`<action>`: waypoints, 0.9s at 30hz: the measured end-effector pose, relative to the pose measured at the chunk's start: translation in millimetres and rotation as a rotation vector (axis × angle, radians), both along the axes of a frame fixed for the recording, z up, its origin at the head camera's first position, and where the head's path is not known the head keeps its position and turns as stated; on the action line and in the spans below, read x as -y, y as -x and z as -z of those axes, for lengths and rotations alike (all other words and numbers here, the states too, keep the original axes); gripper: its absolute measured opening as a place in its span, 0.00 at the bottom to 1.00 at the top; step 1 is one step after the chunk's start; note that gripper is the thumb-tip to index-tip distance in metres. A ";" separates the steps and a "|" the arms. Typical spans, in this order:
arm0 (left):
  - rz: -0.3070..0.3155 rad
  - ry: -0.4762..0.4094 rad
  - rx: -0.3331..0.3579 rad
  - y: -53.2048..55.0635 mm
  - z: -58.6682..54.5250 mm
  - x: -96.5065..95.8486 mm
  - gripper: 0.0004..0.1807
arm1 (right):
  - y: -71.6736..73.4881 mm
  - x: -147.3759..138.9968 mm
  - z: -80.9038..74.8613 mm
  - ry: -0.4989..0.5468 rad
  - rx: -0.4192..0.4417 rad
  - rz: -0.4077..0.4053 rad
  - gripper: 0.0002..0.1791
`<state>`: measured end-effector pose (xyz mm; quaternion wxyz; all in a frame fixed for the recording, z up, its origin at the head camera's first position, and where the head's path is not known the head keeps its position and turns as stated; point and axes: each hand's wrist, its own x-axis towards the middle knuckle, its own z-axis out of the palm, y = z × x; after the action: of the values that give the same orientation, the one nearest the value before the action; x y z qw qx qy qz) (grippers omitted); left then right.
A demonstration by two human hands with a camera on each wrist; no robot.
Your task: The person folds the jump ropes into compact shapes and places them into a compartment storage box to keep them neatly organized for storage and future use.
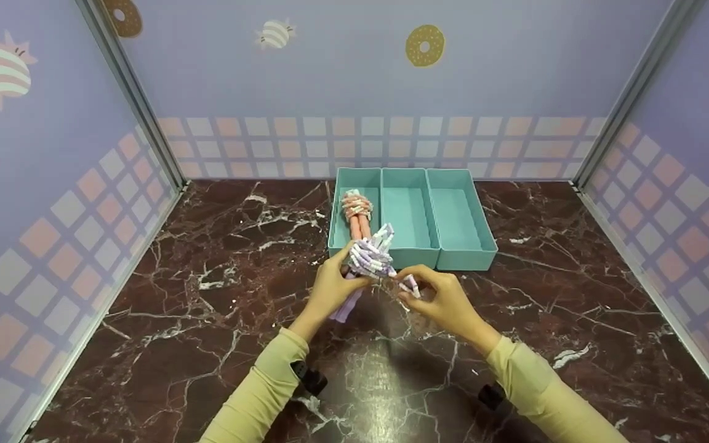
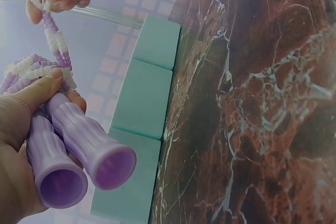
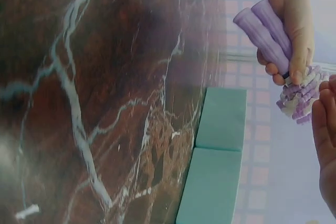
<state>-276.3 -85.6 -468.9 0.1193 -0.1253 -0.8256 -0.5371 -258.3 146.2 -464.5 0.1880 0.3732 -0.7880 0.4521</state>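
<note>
My left hand (image 1: 333,284) grips a purple-and-white beaded jump rope (image 1: 370,256) where the coiled beads meet its two purple handles. In the left wrist view, the hollow ends of both handles (image 2: 79,124) point toward the camera. To its right, my right hand (image 1: 439,294) pinches a loose beaded end (image 2: 51,27) drawn out from the bundle. A second jump rope, with orange-pink handles and coiled beads (image 1: 356,204), lies in the left teal compartment (image 1: 332,212), just beyond the left hand. The purple bundle overlaps that compartment's front edge in the head view.
Side by side at the back of the dark marbled table (image 1: 237,344) are the middle teal compartment (image 1: 407,209) and the right teal compartment (image 1: 458,212), with nothing in them. Patterned panels (image 1: 354,80) enclose the back and sides. Several small white specks dot the tabletop.
</note>
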 end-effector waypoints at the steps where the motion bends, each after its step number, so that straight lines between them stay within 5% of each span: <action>1: 0.000 0.001 -0.004 -0.2 0.4 -0.9 0.43 | -0.5 0.8 0.3 0.017 0.017 -0.001 0.15; 9: -0.016 0.043 -0.023 -3.1 2.2 -10.3 0.44 | 3.0 8.7 2.8 0.162 -0.039 0.059 0.14; 16: -0.030 0.104 -0.088 -4.7 6.1 -18.2 0.43 | 2.5 8.9 -1.9 0.309 0.253 0.090 0.06; 27: -0.108 0.188 -0.173 -6.8 4.7 -27.2 0.41 | 10.5 16.2 -5.6 0.633 0.542 0.120 0.08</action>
<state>-269.5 -58.4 -473.6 0.2066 -0.1369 -0.8645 -0.4373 -268.7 130.0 -458.9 0.1054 0.1182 -0.6514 0.7420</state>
